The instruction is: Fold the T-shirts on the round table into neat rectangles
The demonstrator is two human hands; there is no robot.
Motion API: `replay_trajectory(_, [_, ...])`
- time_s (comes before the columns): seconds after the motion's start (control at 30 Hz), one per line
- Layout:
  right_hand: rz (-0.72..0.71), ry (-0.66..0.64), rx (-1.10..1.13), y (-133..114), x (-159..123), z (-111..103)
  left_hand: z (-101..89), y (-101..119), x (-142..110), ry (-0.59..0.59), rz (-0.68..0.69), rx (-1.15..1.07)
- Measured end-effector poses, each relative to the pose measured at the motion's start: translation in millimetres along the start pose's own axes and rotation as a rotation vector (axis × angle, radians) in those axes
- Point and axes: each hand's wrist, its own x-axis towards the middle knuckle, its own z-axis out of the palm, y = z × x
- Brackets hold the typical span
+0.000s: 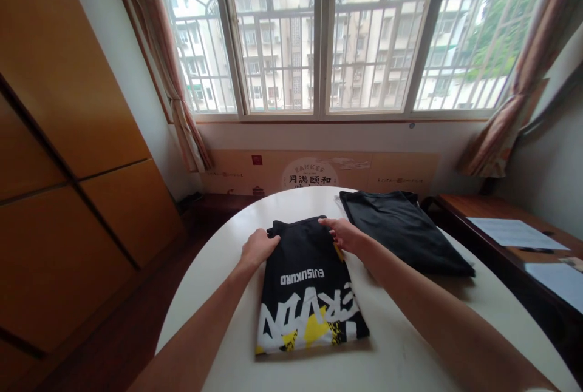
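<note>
A folded black T-shirt (310, 286) with white and yellow lettering lies on the round white table (401, 349) in front of me. My left hand (257, 247) rests on the shirt's far left corner, fingers curled over the edge. At the far right corner my right hand (342, 234) pinches the fabric, fingers closed on it. Both arms reach forward over the table.
A second dark folded garment (403, 229) lies to the right on the table. A wooden desk (501, 210) with papers (514, 233) stands at the right. A wooden wardrobe (68, 167) fills the left. Barred windows (319, 34) and curtains are ahead.
</note>
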Motion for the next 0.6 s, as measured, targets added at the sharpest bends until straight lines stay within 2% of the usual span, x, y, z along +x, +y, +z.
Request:
replay_trajectory(0.07, [-0.008, -0.042, -0.040, -6.1, 9.3, 4.0, -0.6, -2.5, 1.1, -0.003, 0.032, 0.022])
replay_trajectory(0.17, [-0.065, -0.089, -0.091, -6.4, 15.7, 10.9, 1.8, -2.4, 3.8, 0.031, 0.156, -0.040])
replay_trajectory(0.23, [-0.117, -0.113, -0.096, -2.3, 15.2, 14.7, 4.4, 1.1, 3.7, 0.060, 0.215, -0.217])
replay_trajectory(0.3, [-0.179, -0.106, -0.079, 2.6, 10.9, 16.3, 6.0, 7.0, -0.4, 0.040, 0.191, -0.511])
replay_trajectory(0.37, [-0.251, -0.068, -0.054, 5.6, 2.5, 14.4, 6.1, 14.3, -8.8, -0.075, 0.132, -0.835])
replay_trajectory(0.43, [-0.322, -0.037, -0.024, 4.9, -10.1, 7.8, 5.7, 22.5, -19.0, -0.271, 0.096, -1.033])
replay_trajectory(0.53, [-0.450, -0.021, 0.016, -4.9, -34.6, -13.0, 6.8, 40.4, -30.6, -0.550, 0.086, -1.115])
replay_trajectory(0.6, [-0.515, 0.013, 0.020, -16.9, -51.8, -35.2, 9.3, 60.3, -34.9, -0.616, 0.096, -1.194])
